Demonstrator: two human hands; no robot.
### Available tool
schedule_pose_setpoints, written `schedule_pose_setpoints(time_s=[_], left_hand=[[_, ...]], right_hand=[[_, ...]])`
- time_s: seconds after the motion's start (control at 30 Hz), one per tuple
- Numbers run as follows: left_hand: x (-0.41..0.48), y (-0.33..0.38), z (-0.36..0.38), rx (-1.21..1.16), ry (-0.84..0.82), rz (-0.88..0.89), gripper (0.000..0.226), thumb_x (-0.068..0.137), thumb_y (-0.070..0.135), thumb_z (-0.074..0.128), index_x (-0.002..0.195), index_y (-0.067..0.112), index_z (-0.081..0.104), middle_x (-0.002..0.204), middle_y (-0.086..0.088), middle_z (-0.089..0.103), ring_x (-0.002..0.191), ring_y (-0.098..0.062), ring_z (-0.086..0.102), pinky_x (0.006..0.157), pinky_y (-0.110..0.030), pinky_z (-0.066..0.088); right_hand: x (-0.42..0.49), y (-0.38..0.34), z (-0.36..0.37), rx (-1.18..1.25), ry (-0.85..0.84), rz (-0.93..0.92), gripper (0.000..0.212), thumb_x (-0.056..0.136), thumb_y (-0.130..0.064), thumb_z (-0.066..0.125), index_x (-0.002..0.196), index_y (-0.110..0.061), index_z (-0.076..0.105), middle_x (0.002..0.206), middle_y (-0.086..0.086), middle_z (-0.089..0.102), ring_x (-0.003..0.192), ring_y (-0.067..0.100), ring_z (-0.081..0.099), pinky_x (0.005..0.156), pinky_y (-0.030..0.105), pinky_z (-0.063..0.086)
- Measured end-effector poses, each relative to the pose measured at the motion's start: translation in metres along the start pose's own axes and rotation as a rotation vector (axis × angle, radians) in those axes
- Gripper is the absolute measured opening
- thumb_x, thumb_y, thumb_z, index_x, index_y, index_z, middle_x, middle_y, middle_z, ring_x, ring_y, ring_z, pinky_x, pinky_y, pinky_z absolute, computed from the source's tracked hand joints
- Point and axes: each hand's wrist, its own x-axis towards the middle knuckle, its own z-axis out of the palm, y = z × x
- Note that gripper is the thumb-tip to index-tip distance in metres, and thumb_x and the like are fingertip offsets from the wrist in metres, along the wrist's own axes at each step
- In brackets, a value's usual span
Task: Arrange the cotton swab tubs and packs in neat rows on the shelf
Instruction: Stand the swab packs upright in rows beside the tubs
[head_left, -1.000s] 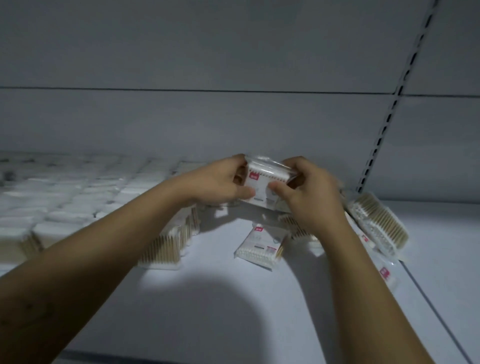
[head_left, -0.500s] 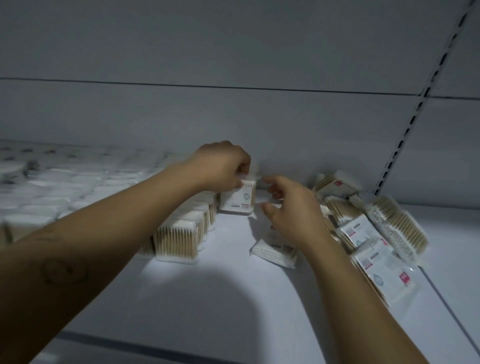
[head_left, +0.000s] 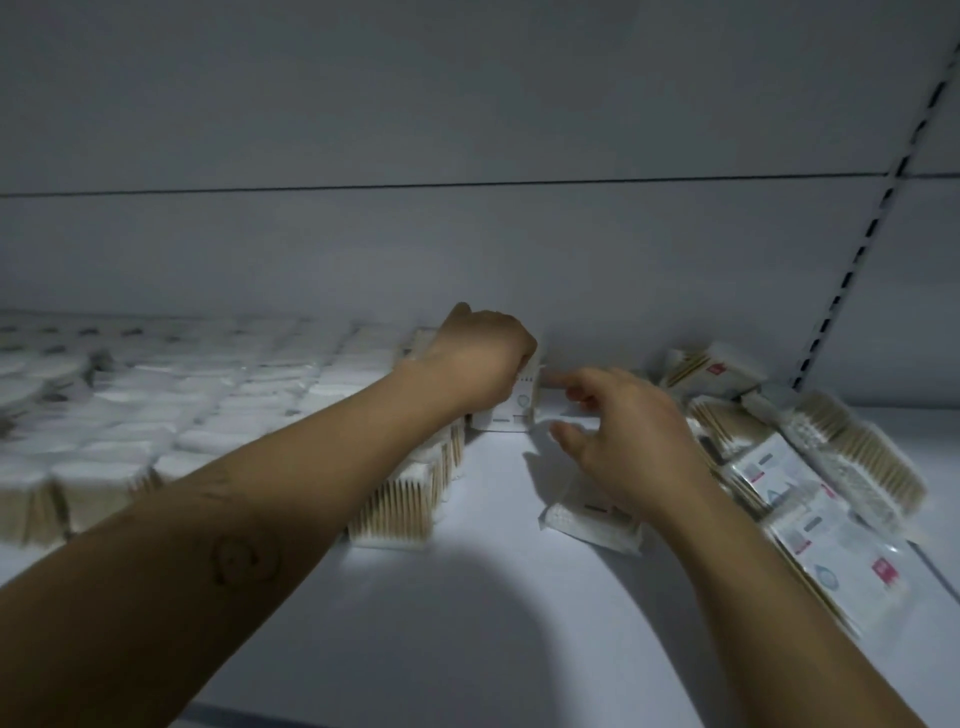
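My left hand (head_left: 480, 358) grips the top of an upright cotton swab pack (head_left: 511, 410) standing at the back end of the rightmost row (head_left: 400, 499), near the shelf's back wall. My right hand (head_left: 623, 441) hovers just right of that pack with relaxed fingers, its forefinger pointing at the pack's side and holding nothing. Below this hand a single pack (head_left: 587, 519) lies flat on the white shelf (head_left: 467, 623). A loose heap of packs (head_left: 810, 488) lies jumbled at the right.
Neat rows of swab packs (head_left: 182, 415) fill the shelf's left part. A slotted upright rail (head_left: 872, 218) runs up the back wall at the right. A seam between shelf boards (head_left: 940, 577) passes the heap.
Both hands held one pack in the air; my left hand has since stood it at the back of the row and still grips it. My right hand let go and hovers beside it.
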Motion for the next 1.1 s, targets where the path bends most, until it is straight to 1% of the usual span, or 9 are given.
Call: schedule_pose_setpoints(time_s=[0.1,0.17,0.27,0.4,0.57,0.67,0.8,0.97,1.1], left_hand=[[-0.005,0.005,-0.006,0.070,-0.038,-0.010,0.016,0.090,0.013,0.053,0.076,0.020,0.048,0.087,0.001,0.056,0.086,-0.023,0.055,0.081,-0.034,0.028],[-0.012,0.010,-0.013,0.071,-0.095,-0.036,0.026,0.094,0.022,0.049,0.070,0.020,0.039,0.081,0.000,0.048,0.085,-0.023,0.050,0.092,-0.041,0.030],[-0.032,0.020,-0.020,0.097,-0.061,-0.016,0.011,0.093,0.031,0.051,0.096,0.021,0.054,0.100,-0.002,0.057,0.101,-0.025,0.050,0.097,-0.047,0.028],[-0.055,0.034,-0.014,0.052,0.142,0.053,0.026,0.087,0.028,0.055,0.112,0.021,0.054,0.117,-0.001,0.061,0.111,-0.026,0.049,0.092,-0.043,0.029],[-0.081,0.065,-0.016,-0.271,0.098,0.190,0.032,0.094,0.033,0.051,0.124,0.025,0.057,0.122,0.000,0.061,0.115,-0.025,0.053,0.091,-0.039,0.033],[-0.090,0.087,-0.003,-0.481,-0.021,0.108,0.036,0.101,0.042,0.038,0.126,0.021,0.053,0.123,-0.006,0.057,0.112,-0.029,0.055,0.079,-0.035,0.033],[-0.100,0.101,0.018,-0.458,-0.071,-0.022,0.052,0.101,0.050,0.031,0.137,0.013,0.038,0.130,-0.014,0.054,0.120,-0.032,0.048,0.092,-0.042,0.035],[-0.111,0.098,0.025,-0.568,-0.036,-0.056,0.055,0.098,0.053,0.038,0.135,0.013,0.038,0.129,-0.013,0.055,0.121,-0.032,0.045,0.093,-0.044,0.037],[-0.106,0.090,0.027,-0.923,-0.023,-0.155,0.064,0.090,0.049,0.060,0.139,0.017,0.036,0.134,-0.008,0.051,0.124,-0.028,0.045,0.091,-0.038,0.040]], right_hand=[[-0.001,0.004,-0.001,0.015,0.022,0.011,0.037,0.081,-0.024,0.070,0.117,-0.031,0.064,0.106,-0.004,0.067,0.099,0.017,0.061,0.090,0.034,0.046],[-0.002,0.006,-0.002,0.044,0.033,0.035,0.036,0.079,-0.022,0.072,0.114,-0.027,0.066,0.104,-0.001,0.068,0.096,0.018,0.062,0.087,0.035,0.048],[-0.002,0.005,-0.008,0.047,0.011,0.069,0.035,0.080,-0.023,0.072,0.115,-0.023,0.067,0.103,0.001,0.069,0.093,0.018,0.063,0.085,0.035,0.050],[-0.005,0.006,-0.018,-0.018,-0.073,0.124,0.033,0.083,-0.022,0.070,0.116,-0.018,0.066,0.108,0.001,0.069,0.098,0.016,0.063,0.088,0.034,0.049],[-0.037,0.002,-0.036,-0.082,-0.072,0.198,0.024,0.085,-0.020,0.068,0.108,-0.024,0.069,0.101,-0.009,0.068,0.089,0.007,0.063,0.081,0.027,0.049],[-0.060,0.001,-0.046,-0.171,-0.048,0.269,0.023,0.089,-0.022,0.063,0.111,-0.021,0.068,0.104,-0.008,0.068,0.084,0.006,0.062,0.082,0.030,0.050],[-0.083,0.003,-0.037,-0.216,-0.088,0.386,0.030,0.090,-0.034,0.060,0.118,-0.023,0.063,0.107,-0.006,0.069,0.087,0.011,0.063,0.082,0.030,0.049],[-0.087,-0.008,-0.019,-0.167,-0.102,0.449,0.036,0.092,-0.038,0.056,0.126,-0.026,0.056,0.106,-0.005,0.069,0.094,0.018,0.064,0.082,0.033,0.049],[-0.073,-0.002,-0.017,-0.079,-0.087,0.480,0.042,0.089,-0.042,0.057,0.128,-0.026,0.054,0.104,-0.003,0.070,0.094,0.023,0.066,0.086,0.042,0.052]])
